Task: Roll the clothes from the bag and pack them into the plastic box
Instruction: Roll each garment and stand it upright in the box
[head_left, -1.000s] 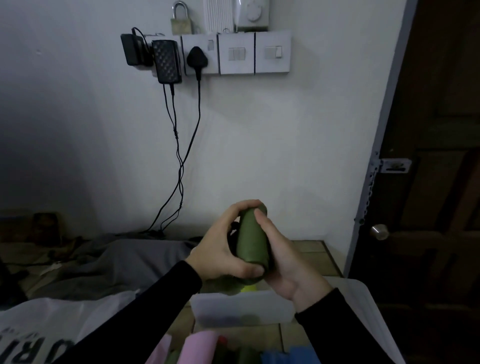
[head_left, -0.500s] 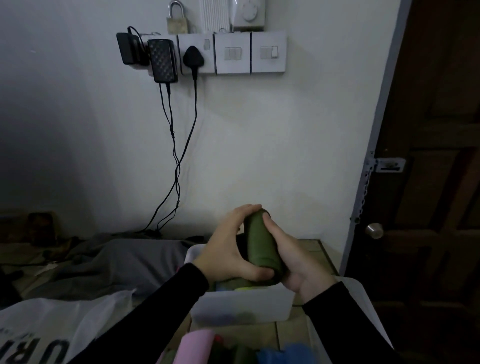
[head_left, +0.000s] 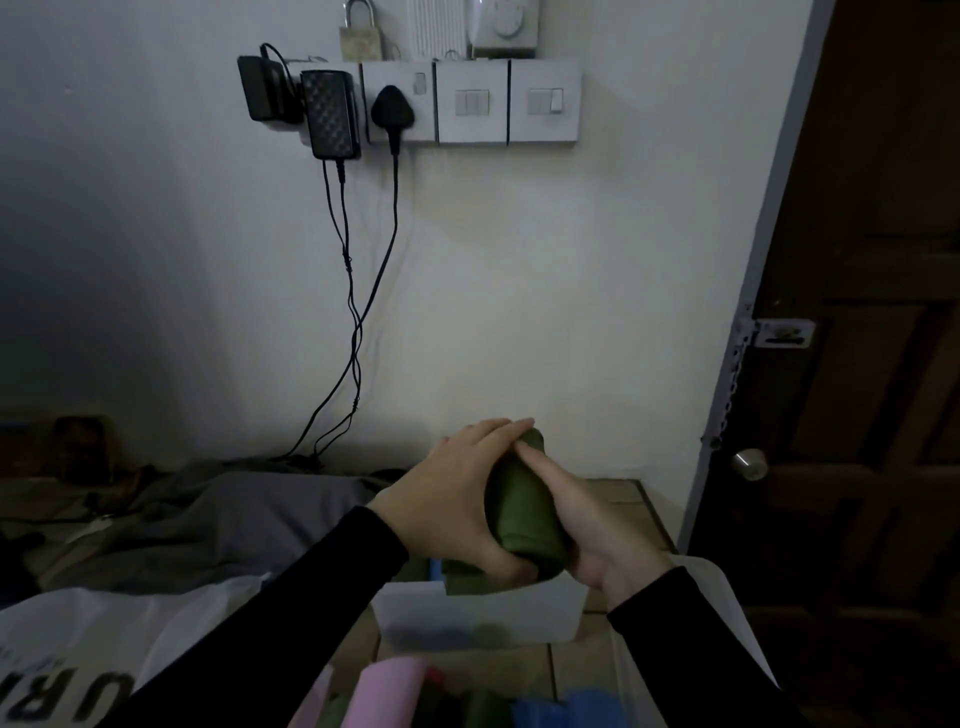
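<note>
Both hands were clamped together around a tightly rolled olive-green cloth (head_left: 524, 512), the left hand (head_left: 452, 501) wrapping its left side and the right hand (head_left: 587, 525) cupping its right, held tilted above the translucent white plastic box (head_left: 478, 616) near the white printed bag (head_left: 104, 654).
</note>
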